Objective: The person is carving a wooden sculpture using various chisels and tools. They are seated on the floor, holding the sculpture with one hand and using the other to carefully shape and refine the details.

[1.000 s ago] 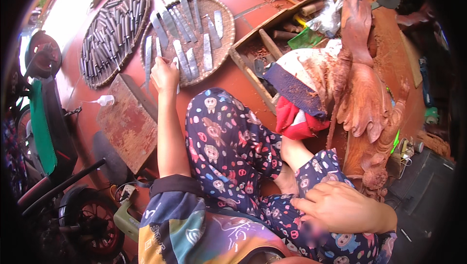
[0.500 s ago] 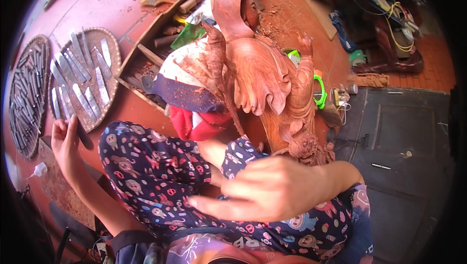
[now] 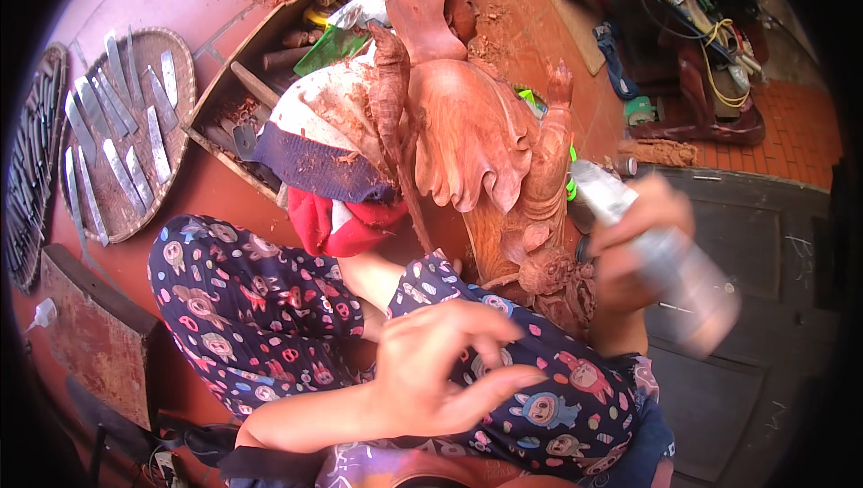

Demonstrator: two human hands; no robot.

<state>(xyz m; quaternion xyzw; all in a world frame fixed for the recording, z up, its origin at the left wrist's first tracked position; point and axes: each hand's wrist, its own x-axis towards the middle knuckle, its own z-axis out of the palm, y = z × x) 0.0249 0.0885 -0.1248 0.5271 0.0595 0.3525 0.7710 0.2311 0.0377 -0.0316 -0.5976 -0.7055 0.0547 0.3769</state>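
Over my lap my left hand [image 3: 440,367] is held with thumb and fingers apart and nothing between them. My right hand [image 3: 640,232], at the right beside the carving, is wrapped round a clear plastic bottle [image 3: 688,295], which is tilted and smeared by motion. A reddish wooden carving [image 3: 472,119] of a robed figure, with a face and a raised small hand, lies in front of my legs. Against its left side rests a cloth bundle [image 3: 324,169] in white, navy and red, dusted with wood chips.
Two round woven trays lie at the left, one with several flat blades [image 3: 112,151], one with dark tool shanks [image 3: 36,164]. A wooden toolbox [image 3: 225,151] stands behind the bundle. A wooden block [image 3: 99,331] sits left of my knee, a dark panel door [image 3: 737,236] at the right.
My left hand has left the blade it held by the tray and moved right, over my lap. My right hand has swung right and now grips the bottle. The view has shifted slightly.
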